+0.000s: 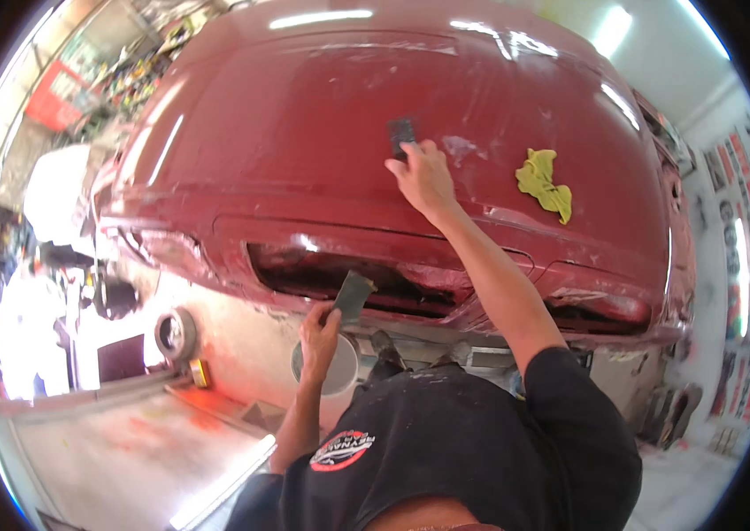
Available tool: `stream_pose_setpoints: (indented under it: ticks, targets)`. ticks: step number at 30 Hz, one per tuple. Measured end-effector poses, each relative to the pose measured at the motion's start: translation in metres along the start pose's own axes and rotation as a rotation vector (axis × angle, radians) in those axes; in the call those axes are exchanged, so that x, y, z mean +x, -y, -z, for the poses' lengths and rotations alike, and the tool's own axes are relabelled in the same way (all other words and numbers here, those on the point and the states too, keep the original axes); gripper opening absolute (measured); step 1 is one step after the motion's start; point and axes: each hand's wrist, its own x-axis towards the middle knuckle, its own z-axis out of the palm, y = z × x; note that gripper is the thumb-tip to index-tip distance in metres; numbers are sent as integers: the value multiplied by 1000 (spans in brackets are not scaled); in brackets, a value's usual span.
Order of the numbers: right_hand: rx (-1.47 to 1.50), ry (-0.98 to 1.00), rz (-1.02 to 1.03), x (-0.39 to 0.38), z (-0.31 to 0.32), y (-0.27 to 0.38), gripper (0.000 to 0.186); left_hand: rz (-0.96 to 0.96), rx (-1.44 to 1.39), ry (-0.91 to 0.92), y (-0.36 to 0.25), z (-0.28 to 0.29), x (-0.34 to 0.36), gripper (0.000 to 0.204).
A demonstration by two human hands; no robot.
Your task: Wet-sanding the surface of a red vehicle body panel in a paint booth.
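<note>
A red car body (pixel 304 115) fills the view ahead of me, with pale smears on its broad upper panel. Reaching across it, my right hand (pixel 425 175) is closed on the near end of a dark flat rectangular piece (pixel 402 133), which lies against or just over the paint; I cannot tell its kind. Lower down, my left hand (pixel 319 332) grips a grey-green flat rectangular plate (pixel 353 296) with a yellowish bit on one corner. That plate is in front of the dark, long recess (pixel 304 270) in the car's near face.
A crumpled yellow-green cloth (pixel 545 184) lies on the panel, right of my right hand. Below the car's near edge stands a round, pale bucket (pixel 339 365) by my feet. To the left a tire (pixel 176 334) rests on the floor. Empty lamp openings (pixel 600 311) flank the recess.
</note>
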Motion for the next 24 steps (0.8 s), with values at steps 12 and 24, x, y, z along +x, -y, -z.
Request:
stream_pose_setpoints:
  ticks: [12,24]
  targets:
    - [-414,80,-57,55,-65,-60,48,-65,61,-16,-27,-1,-21,20]
    - [1346,590,-492,-140,66,29,37,96,-277,-83,-65,-37,13,24]
